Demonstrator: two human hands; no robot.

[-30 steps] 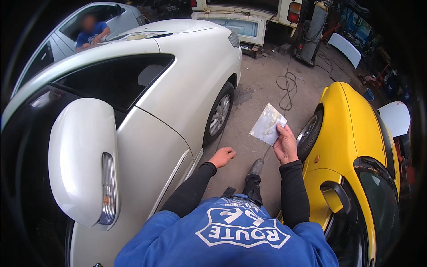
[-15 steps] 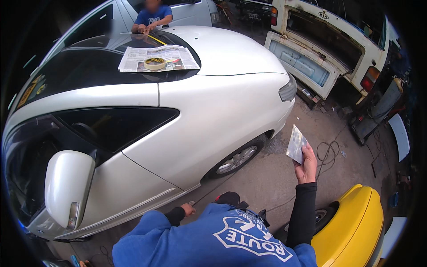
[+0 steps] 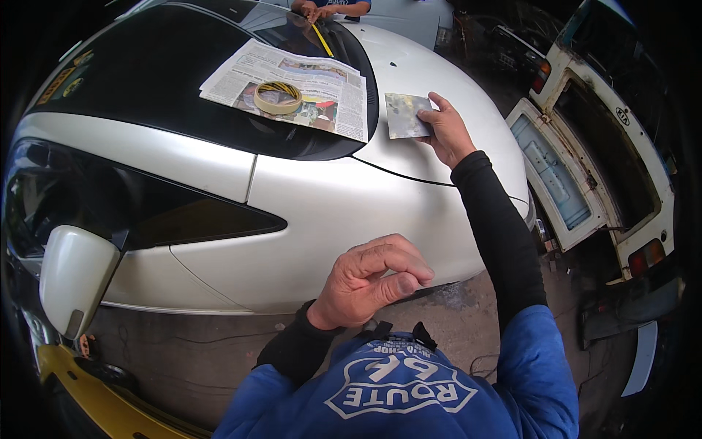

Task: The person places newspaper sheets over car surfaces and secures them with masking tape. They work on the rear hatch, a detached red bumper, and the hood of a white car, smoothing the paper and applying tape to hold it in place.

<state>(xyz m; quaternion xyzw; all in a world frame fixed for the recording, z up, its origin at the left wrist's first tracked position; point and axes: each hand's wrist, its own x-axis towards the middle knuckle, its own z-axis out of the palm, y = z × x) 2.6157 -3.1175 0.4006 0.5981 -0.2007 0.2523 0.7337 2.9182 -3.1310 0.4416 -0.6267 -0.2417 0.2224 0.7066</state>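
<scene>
My right hand [image 3: 447, 130] reaches over the white car's bonnet, thumb and fingers closed on a flat square grey plate [image 3: 406, 115] with blotchy smears. In front of my chest is my left hand [image 3: 376, 282], its fingers curled and the thumb pressed toward them. Whatever it might hold is hidden. Nearest to the plate, folded newspaper sheets [image 3: 241, 73] lie on the dark windscreen [image 3: 161, 80]. A roll of masking tape [image 3: 278, 99] rests on them. The white car [image 3: 344, 212] stands close before me.
Across the car, another person's hands [image 3: 319, 10] are at a yellow strip [image 3: 322, 40] on the glass. The wing mirror [image 3: 77, 274] juts out at left. A van's open tailgate [image 3: 552, 172] hangs at right. A yellow car part [image 3: 102, 399] lies lower left.
My right hand has brought the plate left, over the bonnet. My left hand has risen from low beside the car to before my chest. The view has turned and moved closer to the car.
</scene>
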